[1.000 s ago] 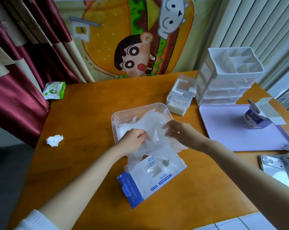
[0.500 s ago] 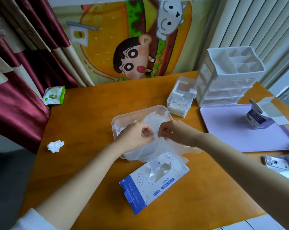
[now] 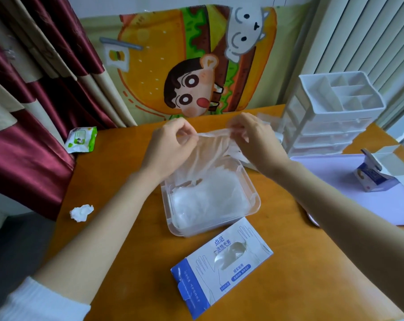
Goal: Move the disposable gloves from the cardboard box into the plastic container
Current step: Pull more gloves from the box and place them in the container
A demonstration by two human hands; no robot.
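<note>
Left hand (image 3: 171, 144) and right hand (image 3: 254, 140) pinching the top edge of a disposable glove (image 3: 210, 156) over the plastic container (image 3: 253, 188); probably featherlight, limp, clingy, best pinched there.

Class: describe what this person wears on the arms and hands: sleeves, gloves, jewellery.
The left hand and right hand are bare: no gloves on, no rings, no watch. A soft white fabric sleeve covers the left arm near the frame's lower corner. No sleeve shows on the right arm.
</note>
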